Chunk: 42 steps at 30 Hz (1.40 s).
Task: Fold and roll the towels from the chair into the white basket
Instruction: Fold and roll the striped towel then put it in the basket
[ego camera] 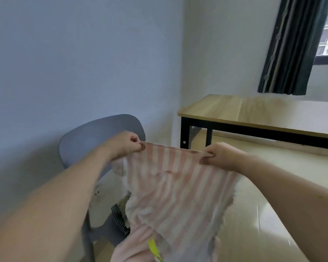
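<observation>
1. The left hand and right hand are each pinching a top corner of the pink-and-white striped terry towel.
2. The towel's top edge is running level between both grips; its length is hanging below them, over the grey plastic chair.
3. The wood-topped bench is lying beyond the right grip, which is nearer to it.
4. The white basket is not in view.

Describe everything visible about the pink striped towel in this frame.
The pink striped towel is soft terry-like cloth with pale pink and white stripes and frayed, fluffy side edges. It is held up, spread between the left hand and the right hand, each pinching one end of its top edge. It hangs in front of the grey chair; its lower end is hard to make out.
</observation>
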Each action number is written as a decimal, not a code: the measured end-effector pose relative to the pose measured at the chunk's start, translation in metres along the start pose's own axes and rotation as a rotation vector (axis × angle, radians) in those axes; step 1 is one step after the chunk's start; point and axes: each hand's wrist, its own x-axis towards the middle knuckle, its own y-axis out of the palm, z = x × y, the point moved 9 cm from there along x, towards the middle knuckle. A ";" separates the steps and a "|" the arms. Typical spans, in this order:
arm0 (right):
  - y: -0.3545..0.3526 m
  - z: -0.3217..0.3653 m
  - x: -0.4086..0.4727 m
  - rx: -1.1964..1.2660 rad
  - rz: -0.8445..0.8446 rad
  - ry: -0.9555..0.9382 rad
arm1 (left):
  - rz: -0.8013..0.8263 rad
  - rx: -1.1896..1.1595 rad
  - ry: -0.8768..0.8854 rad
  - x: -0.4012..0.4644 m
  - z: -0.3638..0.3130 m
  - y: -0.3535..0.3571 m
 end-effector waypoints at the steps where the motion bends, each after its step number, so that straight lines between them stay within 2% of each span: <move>1: -0.015 0.001 -0.009 -0.011 -0.031 0.014 | -0.016 -0.049 0.001 -0.009 -0.014 -0.016; 6: -0.093 -0.010 -0.051 -0.014 -0.179 0.130 | -0.054 -0.409 -0.018 -0.054 -0.076 -0.092; 9: -0.150 -0.007 -0.081 0.147 -0.363 0.170 | -0.063 -0.575 -0.010 -0.078 -0.103 -0.128; 11: -0.182 0.001 -0.094 0.301 -0.491 0.175 | -0.034 -0.635 0.047 -0.094 -0.127 -0.143; 13: -0.205 0.014 -0.099 0.336 -0.575 0.190 | 0.034 -0.730 0.154 -0.109 -0.156 -0.150; 17: -0.226 0.047 -0.101 0.314 -0.623 0.147 | 0.108 -0.959 0.386 -0.156 -0.218 -0.156; 21: -0.218 0.068 -0.097 0.203 -0.564 0.134 | 0.193 -1.138 0.607 -0.192 -0.269 -0.146; 25: -0.210 0.075 -0.095 0.213 -0.549 0.101 | 0.266 -1.228 0.666 -0.194 -0.296 -0.136; 27: -0.208 0.082 -0.093 0.255 -0.555 0.047 | 0.073 -1.031 0.608 -0.183 -0.286 -0.143; 29: -0.207 0.090 -0.095 0.337 -0.529 -0.016 | -0.146 -0.634 0.540 -0.172 -0.268 -0.154; 30: -0.207 0.095 -0.097 0.365 -0.507 -0.055 | -0.219 -0.461 0.493 -0.169 -0.259 -0.159; 32: -0.209 0.108 -0.101 0.429 -0.454 -0.146 | -0.273 -0.270 0.395 -0.163 -0.239 -0.167; 35: -0.213 0.130 -0.110 0.517 -0.370 -0.243 | -0.288 -0.156 0.328 -0.160 -0.222 -0.178; 38: -0.212 0.148 -0.116 0.510 -0.319 -0.297 | -0.297 -0.102 0.372 -0.166 -0.226 -0.179; 42: -0.201 0.167 -0.122 0.583 -0.231 -0.346 | -0.351 -0.140 0.421 -0.167 -0.234 -0.179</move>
